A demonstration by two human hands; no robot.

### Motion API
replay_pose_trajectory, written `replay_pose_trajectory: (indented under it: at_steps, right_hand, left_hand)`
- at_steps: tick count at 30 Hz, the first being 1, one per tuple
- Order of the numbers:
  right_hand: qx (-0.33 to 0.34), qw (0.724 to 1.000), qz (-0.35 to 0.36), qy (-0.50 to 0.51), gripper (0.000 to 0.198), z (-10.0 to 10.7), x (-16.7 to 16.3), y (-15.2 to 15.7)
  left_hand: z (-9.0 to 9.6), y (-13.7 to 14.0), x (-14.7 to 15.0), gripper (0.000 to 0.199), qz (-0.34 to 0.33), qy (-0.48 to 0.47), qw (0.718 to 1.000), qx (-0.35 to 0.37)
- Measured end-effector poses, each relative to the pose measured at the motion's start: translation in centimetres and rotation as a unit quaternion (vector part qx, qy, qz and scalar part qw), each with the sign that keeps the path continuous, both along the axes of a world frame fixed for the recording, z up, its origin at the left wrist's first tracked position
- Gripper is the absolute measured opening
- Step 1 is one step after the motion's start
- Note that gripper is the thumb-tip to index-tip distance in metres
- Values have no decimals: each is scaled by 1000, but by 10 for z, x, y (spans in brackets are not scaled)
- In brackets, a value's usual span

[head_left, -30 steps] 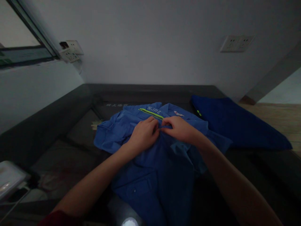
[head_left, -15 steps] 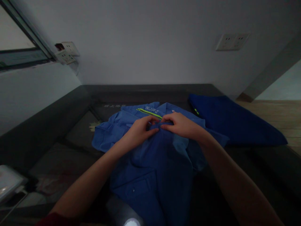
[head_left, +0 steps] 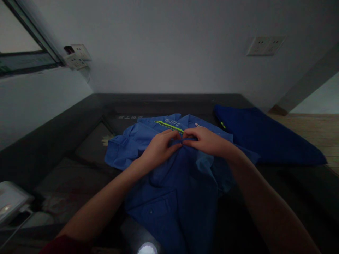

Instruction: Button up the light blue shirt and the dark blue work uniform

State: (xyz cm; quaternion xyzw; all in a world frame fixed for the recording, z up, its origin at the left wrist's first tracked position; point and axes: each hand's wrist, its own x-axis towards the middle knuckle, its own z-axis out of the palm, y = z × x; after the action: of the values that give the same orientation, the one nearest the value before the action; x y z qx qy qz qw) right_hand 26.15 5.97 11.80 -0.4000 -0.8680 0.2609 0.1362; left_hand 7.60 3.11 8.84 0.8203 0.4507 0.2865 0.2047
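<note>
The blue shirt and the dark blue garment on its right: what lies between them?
In the head view, nothing: the blue shirt meets the dark blue garment, perhaps overlapping its edge.

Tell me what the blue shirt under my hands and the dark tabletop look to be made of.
Blue shirt: looks like a thin woven fabric, matte; it creases and bunches where the left hand and right hand pinch it. A yellow-green stripe may be reflective trim. Tabletop: dark, smooth and glossy, perhaps glass or polished stone; it mirrors a light at the near edge.
</note>
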Motion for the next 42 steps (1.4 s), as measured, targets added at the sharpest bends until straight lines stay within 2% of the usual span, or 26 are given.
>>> replay_pose_trajectory:
  at_steps: [6,12,17,22,25,30,33,38,42]
  right_hand:
    - [-13,1000,11,0,8,4,2,1]
    - [3,1000,-6,-18,11,3,5,2]
    - [14,999,-36,-30,17,-3,11,9]
    - [16,998,-42,-37,19,-3,25,20]
    - [13,998,-41,-45,20,-1,36,25]
    - [24,996,-70,-51,19,1,52,32]
    - [26,994,-80,-76,18,0,54,31]
    - [91,970,-154,-168,22,3,36,11]
    - [176,955,-152,-184,22,8,14,-7]
  left_hand:
    - [2,-2,0,3,-8,-10,1000,20]
    - [4,-5,1,18,-14,54,997,44]
    - [-1,-1,-3,29,-3,79,997,0]
    - [-3,10,-17,25,-14,53,997,-53]
    - [-5,15,-23,24,-30,58,996,-54]
    - [-10,20,-25,12,-24,103,992,-74]
    - [-9,20,-24,9,-12,111,992,-59]
    - [-3,15,-22,9,34,144,989,-15]
    - [0,11,-19,10,54,149,987,9]
